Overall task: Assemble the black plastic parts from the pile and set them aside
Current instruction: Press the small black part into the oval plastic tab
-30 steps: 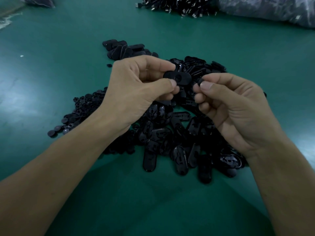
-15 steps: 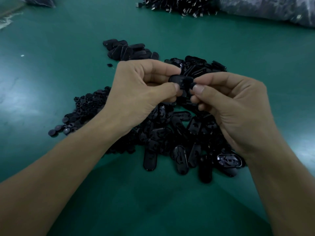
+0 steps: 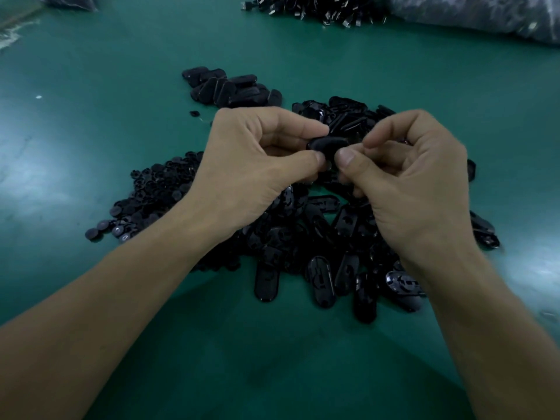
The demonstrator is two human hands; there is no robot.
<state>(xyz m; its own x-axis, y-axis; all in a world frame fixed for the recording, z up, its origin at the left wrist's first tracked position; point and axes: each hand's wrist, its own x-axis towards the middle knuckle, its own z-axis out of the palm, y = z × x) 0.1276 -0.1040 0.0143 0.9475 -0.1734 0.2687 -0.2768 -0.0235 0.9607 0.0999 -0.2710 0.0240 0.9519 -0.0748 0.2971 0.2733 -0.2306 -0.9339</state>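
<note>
Over the last second we have brought the two hands together. They were apart, the left hand (image 3: 251, 165) pinching a black oval plate (image 3: 328, 145) and the right hand (image 3: 415, 183) pinching a small round piece. Now the right thumb and forefinger meet the plate's right end, and the gap is closed. The left thumb and forefinger pinch the plate's left end, holding it level above the pile of oval plates (image 3: 321, 237). The right thumb and forefinger are pressed together against the plate, with the other fingers curled under. We cannot tell whether the round piece is seated or only touching, because the fingertips hide it. We judge the fitting step to be in hand and not yet complete.

Surroundings:
- Heap of small round pieces (image 3: 151, 198), left of the pile on the green table (image 3: 91, 86).
- Group of set-aside parts (image 3: 230, 89), beyond the left hand. The way there looks open, with one stray piece (image 3: 194, 113) near it.
- Further heap of black parts (image 3: 318, 7) and a plastic bag (image 3: 485, 16) at the far edge, well apart.
</note>
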